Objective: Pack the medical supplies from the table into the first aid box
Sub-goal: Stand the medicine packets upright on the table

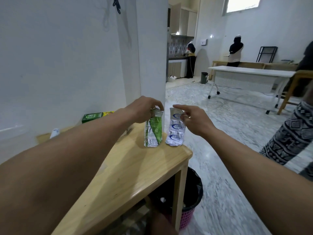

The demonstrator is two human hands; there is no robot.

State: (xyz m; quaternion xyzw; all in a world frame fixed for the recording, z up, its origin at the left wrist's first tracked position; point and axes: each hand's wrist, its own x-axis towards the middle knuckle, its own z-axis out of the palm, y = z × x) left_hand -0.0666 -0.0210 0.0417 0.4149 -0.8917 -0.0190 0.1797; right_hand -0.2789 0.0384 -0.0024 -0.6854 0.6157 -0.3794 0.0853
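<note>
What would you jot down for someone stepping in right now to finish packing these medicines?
Left hand: pinching the top of the green pill strip, held upright over the wooden table.
Right hand: pinching the top of the blue-and-white pill strip, likewise upright near the table's corner.
Also on the table: a green medicine box by the wall and a small white item, blurred.
Done: nothing visibly packed; the first aid box is not in view.
Left: find the box, put in both strips and the rest.
</note>
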